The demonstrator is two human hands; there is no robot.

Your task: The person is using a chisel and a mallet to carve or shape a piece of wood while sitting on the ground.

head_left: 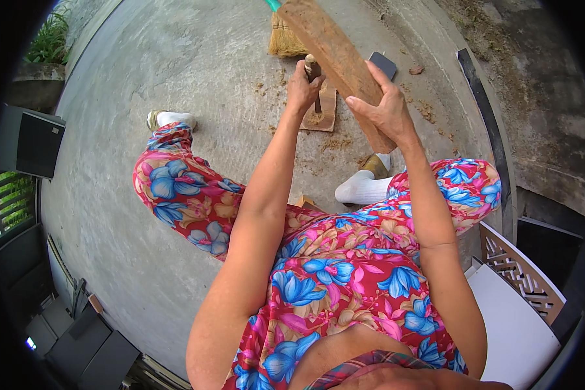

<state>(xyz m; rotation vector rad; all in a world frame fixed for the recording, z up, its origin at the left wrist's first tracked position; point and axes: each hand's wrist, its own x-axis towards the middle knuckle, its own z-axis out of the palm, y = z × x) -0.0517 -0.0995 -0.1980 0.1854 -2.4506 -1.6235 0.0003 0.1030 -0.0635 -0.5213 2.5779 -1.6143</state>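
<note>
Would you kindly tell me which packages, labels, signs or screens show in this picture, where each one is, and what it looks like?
No packages, labels or signs show.
Small lit spot: far lower left among dark boxes, pale blue-white; possibly a little screen, too small to tell.
Dark flat rectangle: on the concrete beyond the right hand, grey-black; could be a phone, its face unlit.

Head-worn fisheye, looking steeply down from above over lap and legs to concrete floor [175,78]. Close on forearms; rim bends edges. Single view only.
</note>
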